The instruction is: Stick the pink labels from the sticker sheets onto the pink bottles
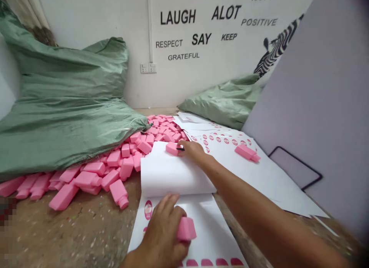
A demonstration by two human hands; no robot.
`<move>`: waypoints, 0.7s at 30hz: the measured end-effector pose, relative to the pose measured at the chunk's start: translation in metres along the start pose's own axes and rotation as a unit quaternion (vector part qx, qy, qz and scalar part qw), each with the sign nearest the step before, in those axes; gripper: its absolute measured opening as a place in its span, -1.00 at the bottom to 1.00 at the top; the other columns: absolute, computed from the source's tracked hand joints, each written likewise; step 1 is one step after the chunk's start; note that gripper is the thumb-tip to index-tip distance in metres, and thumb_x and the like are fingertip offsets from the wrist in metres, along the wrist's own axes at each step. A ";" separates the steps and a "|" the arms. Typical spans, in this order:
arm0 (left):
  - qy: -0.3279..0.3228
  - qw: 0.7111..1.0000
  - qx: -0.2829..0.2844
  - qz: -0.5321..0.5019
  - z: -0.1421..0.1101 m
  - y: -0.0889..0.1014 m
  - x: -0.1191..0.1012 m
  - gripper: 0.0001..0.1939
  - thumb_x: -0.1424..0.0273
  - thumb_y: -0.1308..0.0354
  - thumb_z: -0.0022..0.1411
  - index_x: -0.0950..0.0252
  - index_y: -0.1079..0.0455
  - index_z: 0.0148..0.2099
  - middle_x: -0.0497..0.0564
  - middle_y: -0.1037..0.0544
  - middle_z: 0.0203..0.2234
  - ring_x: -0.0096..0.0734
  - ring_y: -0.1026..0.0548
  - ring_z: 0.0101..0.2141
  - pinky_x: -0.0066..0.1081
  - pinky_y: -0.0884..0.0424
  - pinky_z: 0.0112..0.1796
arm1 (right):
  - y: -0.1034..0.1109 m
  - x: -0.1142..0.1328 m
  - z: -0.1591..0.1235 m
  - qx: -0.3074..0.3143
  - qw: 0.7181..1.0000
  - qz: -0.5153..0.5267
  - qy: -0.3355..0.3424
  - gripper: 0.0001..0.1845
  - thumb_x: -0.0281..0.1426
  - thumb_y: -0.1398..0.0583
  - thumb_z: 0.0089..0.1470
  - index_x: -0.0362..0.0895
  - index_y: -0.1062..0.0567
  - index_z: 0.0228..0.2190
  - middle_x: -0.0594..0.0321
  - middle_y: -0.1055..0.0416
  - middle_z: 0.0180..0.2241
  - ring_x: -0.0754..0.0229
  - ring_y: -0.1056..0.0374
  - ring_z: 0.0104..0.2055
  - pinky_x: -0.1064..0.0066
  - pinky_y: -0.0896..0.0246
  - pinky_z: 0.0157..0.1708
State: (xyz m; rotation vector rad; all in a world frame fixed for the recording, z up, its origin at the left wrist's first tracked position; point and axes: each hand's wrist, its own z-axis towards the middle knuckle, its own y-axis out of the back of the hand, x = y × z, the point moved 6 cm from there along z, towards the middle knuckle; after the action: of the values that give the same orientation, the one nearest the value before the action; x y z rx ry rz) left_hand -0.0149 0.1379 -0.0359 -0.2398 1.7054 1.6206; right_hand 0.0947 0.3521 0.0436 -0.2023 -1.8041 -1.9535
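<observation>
My left hand [165,231] is closed around a pink plastic bottle [186,228], low over a white sticker sheet [201,218] printed with pink oval labels. The far part of the sheet is curled back, its blank white side [173,175] up. On that blank part, near its far edge, lies another pink bottle [172,148]. My right hand [191,149] is closed at the right end of this bottle. A small black pointed thing [180,149] sticks out from its fingers; its kind cannot be made out.
Many pink bottles [127,166] are heaped on the floor at left, spilling from under a large green sack [72,118]. More sticker sheets [230,172] lie at right with one bottle [247,153] on them. A second green sack [225,100] and a pale panel [317,106] stand beyond.
</observation>
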 end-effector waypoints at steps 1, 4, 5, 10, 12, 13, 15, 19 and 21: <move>0.003 1.000 0.006 0.005 0.005 0.003 -0.001 -0.54 0.58 -0.15 -0.09 0.36 -0.38 -0.05 0.37 -0.18 0.32 0.20 -0.07 0.33 0.16 -0.10 0.24 | -0.002 -0.002 0.006 -0.001 1.000 0.000 -0.005 -0.66 -0.26 -0.20 0.25 -0.12 -0.44 0.02 0.11 -0.40 0.03 0.09 -0.41 -0.05 0.13 -0.40 -0.09; 0.001 1.000 0.011 -0.003 0.023 0.014 -0.001 -0.58 0.59 -0.15 -0.06 0.38 -0.38 -0.06 0.39 -0.17 0.31 0.17 -0.02 0.35 0.12 -0.06 0.26 | 0.014 -0.015 0.013 -0.044 0.999 0.004 -0.028 -0.66 -0.26 -0.20 0.25 -0.12 -0.44 0.01 0.12 -0.42 0.01 0.10 -0.42 -0.07 0.14 -0.40 -0.10; -0.005 1.000 0.008 -0.011 0.031 0.017 0.000 -0.59 0.58 -0.16 -0.06 0.39 -0.38 -0.08 0.41 -0.18 0.30 0.19 -0.01 0.35 0.13 -0.05 0.27 | 0.025 -0.020 0.011 -0.068 0.997 0.007 -0.037 -0.65 -0.26 -0.20 0.25 -0.13 -0.43 0.02 0.12 -0.44 -0.02 0.10 -0.43 -0.09 0.14 -0.40 -0.11; -0.025 0.998 -0.018 -0.057 0.077 0.027 0.013 -0.63 0.55 -0.21 -0.08 0.31 -0.38 -0.14 0.34 -0.33 0.20 0.20 -0.08 0.32 0.14 -0.04 0.25 | 0.074 -0.039 -0.026 -0.170 0.985 0.030 -0.023 -0.55 -0.22 -0.18 0.20 -0.04 -0.40 0.10 0.15 -0.55 -0.14 0.05 -0.47 -0.21 0.30 -0.31 -0.28; -0.023 0.997 -0.030 -0.072 0.093 0.032 0.016 -0.66 0.51 -0.23 -0.09 0.26 -0.37 -0.17 0.26 -0.41 0.13 0.21 -0.12 0.29 0.14 -0.10 0.22 | 0.066 -0.038 -0.044 -0.160 0.986 0.035 0.012 -0.60 -0.23 -0.23 0.14 0.03 -0.47 0.03 0.24 -0.58 -0.20 0.10 -0.49 -0.27 0.37 -0.28 -0.33; -0.021 0.996 -0.037 -0.080 0.098 0.035 0.017 -0.67 0.50 -0.24 -0.09 0.25 -0.38 -0.19 0.24 -0.45 0.07 0.23 -0.16 0.27 0.15 -0.14 0.19 | 0.057 -0.037 -0.050 -0.152 0.987 0.033 0.028 -0.63 -0.25 -0.24 0.12 0.05 -0.50 -0.01 0.27 -0.59 -0.22 0.12 -0.49 -0.29 0.39 -0.27 -0.34; -0.019 0.994 -0.053 -0.093 0.103 0.042 0.014 -0.69 0.49 -0.25 -0.09 0.25 -0.39 -0.21 0.21 -0.51 -0.03 0.25 -0.24 0.21 0.12 -0.20 0.15 | 0.033 -0.035 -0.058 -0.142 0.988 0.020 0.053 -0.70 -0.30 -0.26 0.08 0.06 -0.55 -0.10 0.29 -0.61 -0.26 0.12 -0.50 -0.31 0.39 -0.26 -0.35; -0.015 0.991 -0.083 -0.108 0.078 0.054 -0.002 -0.68 0.48 -0.26 -0.06 0.26 -0.41 -0.17 0.22 -0.50 -0.01 0.15 -0.32 0.16 0.00 -0.20 0.16 | 0.000 -0.032 -0.052 -0.138 0.988 0.002 0.066 -0.71 -0.38 -0.27 0.01 0.06 -0.60 -0.17 0.27 -0.62 -0.30 0.07 -0.50 -0.33 0.38 -0.24 -0.39; 0.012 0.987 -0.092 -0.129 0.051 0.056 -0.007 -0.68 0.44 -0.26 0.00 0.25 -0.40 -0.13 0.18 -0.50 -0.02 0.05 -0.40 0.07 -0.07 -0.27 0.10 | 0.003 -0.030 -0.054 -0.138 0.989 0.007 0.058 -0.64 -0.37 -0.29 -0.01 0.05 -0.58 -0.10 0.24 -0.61 -0.27 0.04 -0.49 -0.29 0.35 -0.26 -0.37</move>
State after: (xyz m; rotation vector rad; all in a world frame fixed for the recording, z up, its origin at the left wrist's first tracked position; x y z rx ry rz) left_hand -0.0244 0.1916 0.0172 -0.5484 1.4746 1.5845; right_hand 0.1331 0.3066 0.0269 -0.1845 -1.4522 -2.1535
